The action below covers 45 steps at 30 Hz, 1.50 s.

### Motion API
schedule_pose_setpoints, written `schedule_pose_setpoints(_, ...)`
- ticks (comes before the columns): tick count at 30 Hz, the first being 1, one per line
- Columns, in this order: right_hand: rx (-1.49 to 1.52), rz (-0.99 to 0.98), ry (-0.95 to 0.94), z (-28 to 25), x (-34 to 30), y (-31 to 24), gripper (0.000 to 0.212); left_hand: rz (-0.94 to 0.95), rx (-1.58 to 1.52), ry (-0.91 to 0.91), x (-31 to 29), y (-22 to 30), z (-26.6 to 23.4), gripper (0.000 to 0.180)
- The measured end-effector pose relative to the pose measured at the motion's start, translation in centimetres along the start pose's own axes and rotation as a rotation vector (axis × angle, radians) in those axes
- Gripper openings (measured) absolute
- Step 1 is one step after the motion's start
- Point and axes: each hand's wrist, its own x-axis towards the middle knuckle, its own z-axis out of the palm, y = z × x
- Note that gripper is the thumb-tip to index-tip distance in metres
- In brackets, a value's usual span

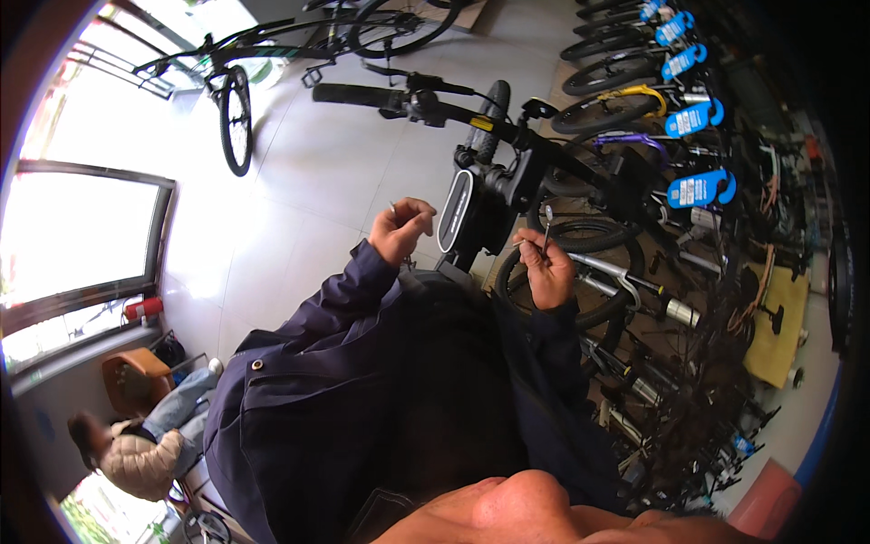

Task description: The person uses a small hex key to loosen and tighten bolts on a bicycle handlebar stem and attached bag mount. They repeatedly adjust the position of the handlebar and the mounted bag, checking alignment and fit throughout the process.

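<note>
In front of me stands a bicycle with a black handlebar (pixel 453 111). A black pouch with a pale-edged oval panel (pixel 458 210) sits below the bar, between my hands. My left hand (pixel 401 233) is to the left of the pouch and apart from it. Its fingers are curled together, and a tiny silvery bit shows at them; I cannot make out what it is. On the other side, my right hand (pixel 547 272) pinches a thin metal tool with a rounded end (pixel 548 216), which points upward. The tool's lower part is hidden by the fingers.
A row of bicycles with blue tags (pixel 693 118) lines the right side. Another bicycle (pixel 236 118) stands at the far left on the pale tiled floor (pixel 308 181). A person in a beige jacket (pixel 140 462) sits at lower left, near a red cylinder (pixel 143 308).
</note>
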Motion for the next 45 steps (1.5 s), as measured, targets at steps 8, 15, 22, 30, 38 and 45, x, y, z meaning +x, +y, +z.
schedule_pose_setpoints(8, 0.155, 0.03, 0.416, -0.1, 6.1, 8.5, 0.023, -0.009, 0.079, 0.008, 0.8, -1.9, 0.9, 0.015)
schedule_pose_setpoints(15, 0.301, 0.065, 0.456, 3.1, 7.9, 11.8, 0.023, -0.112, 0.077, 0.001, 1.1, -2.0, 0.4, 0.016)
schedule_pose_setpoints(22, 0.398, 0.114, 0.502, 4.7, 8.1, 12.6, 0.015, -0.146, 0.088, 0.033, 1.2, -2.3, 0.3, 0.017)
schedule_pose_setpoints(30, 0.427, 0.077, 0.471, 5.5, 7.8, 13.3, 0.016, -0.177, 0.075, 0.014, 1.2, -2.9, 0.4, 0.016)
schedule_pose_setpoints(38, 0.361, 0.128, 0.339, 3.2, 7.0, 12.3, 0.026, -0.207, 0.065, 0.022, 1.5, -3.5, 0.3, 0.018)
schedule_pose_setpoints(45, -0.631, -0.204, 0.25, -1.9, 6.0, 11.0, 0.018, -0.235, 0.077, 0.038, 2.5, -3.9, 0.7, 0.018)
